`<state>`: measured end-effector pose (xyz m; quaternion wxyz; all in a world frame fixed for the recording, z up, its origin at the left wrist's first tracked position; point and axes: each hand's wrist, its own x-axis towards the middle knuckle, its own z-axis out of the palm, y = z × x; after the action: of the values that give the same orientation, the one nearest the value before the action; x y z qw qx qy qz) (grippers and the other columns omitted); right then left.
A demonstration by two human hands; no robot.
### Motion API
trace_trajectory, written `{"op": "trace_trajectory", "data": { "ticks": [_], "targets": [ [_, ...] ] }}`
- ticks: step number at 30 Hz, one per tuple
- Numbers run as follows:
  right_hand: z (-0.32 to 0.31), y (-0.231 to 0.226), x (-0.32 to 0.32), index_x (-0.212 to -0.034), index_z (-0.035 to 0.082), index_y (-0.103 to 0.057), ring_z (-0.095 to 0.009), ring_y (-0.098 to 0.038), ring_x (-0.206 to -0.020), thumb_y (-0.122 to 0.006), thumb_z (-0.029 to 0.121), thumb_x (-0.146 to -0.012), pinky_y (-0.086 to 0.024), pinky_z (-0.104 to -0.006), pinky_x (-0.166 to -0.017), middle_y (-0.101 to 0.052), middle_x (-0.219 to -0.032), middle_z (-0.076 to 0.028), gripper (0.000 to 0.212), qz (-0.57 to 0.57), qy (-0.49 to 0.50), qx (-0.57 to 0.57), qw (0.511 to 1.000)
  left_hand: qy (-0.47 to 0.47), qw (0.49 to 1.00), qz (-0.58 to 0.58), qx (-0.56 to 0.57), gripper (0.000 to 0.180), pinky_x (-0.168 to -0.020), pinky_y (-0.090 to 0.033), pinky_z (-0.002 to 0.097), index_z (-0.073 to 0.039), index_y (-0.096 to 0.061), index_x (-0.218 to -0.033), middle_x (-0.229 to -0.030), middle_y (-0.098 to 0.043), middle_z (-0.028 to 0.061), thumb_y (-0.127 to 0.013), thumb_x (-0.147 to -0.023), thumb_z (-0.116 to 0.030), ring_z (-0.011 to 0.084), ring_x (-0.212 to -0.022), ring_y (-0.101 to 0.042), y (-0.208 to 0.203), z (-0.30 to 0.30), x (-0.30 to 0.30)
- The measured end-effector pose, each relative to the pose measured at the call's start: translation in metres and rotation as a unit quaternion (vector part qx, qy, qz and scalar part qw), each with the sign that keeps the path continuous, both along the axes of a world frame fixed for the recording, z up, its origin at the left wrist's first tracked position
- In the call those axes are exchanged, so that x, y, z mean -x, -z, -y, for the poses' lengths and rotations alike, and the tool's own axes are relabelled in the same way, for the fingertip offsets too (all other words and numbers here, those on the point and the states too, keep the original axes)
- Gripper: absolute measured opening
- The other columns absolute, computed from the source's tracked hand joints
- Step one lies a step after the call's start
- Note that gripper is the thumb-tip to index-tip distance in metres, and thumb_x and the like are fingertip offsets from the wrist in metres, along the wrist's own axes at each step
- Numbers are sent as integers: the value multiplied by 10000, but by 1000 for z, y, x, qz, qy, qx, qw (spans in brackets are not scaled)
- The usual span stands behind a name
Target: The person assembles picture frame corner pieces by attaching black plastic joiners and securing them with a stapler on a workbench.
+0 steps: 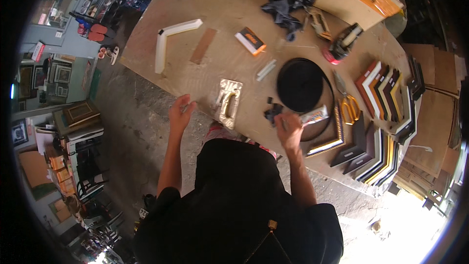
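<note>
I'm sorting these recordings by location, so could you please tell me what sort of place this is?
Probably a picture-framing workshop: angled frame-corner samples lie along the right side of the table, scissors lie near them, and framed pictures show in the background at left.

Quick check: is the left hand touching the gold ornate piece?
No, the left hand is off to the left of the gold ornate piece, with tabletop showing between them.
</note>
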<state>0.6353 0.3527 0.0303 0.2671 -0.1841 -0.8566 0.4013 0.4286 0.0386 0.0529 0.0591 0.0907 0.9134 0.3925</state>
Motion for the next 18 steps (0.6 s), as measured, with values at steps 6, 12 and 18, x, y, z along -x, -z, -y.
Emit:
{"op": "trace_trajectory", "data": {
  "ticks": [6,12,18],
  "targets": [
    [143,7,64,-866,55,-679,-306,-608,-877,-768,122,-729,-491,-421,-754,-625,-939,-106,176,90,19,12,996,6,962,-241,129,547,-889,-477,428,-59,-603,-1204,-1071,-653,186,-784,-764,-329,334,-1022,-607,30,55,158],
    [206,7,129,-1226,117,-547,-314,-560,-1007,-768,328,-729,-446,-456,-841,-579,-1093,-120,584,248,132,-61,958,-3,971,-28,238,610,-806,-531,417,35,-577,-1174,-1054,-666,219,-784,-738,-338,380,-874,-660,56,69,272],
    [205,36,146,-1338,155,-412,-326,-595,-993,-731,246,-691,-446,-454,-830,-581,-1099,-147,726,386,196,-100,896,94,978,184,-36,456,-735,-544,373,79,-574,-1153,-1054,-680,165,-687,-845,-239,273,-807,-683,44,63,276]
  ]
}}
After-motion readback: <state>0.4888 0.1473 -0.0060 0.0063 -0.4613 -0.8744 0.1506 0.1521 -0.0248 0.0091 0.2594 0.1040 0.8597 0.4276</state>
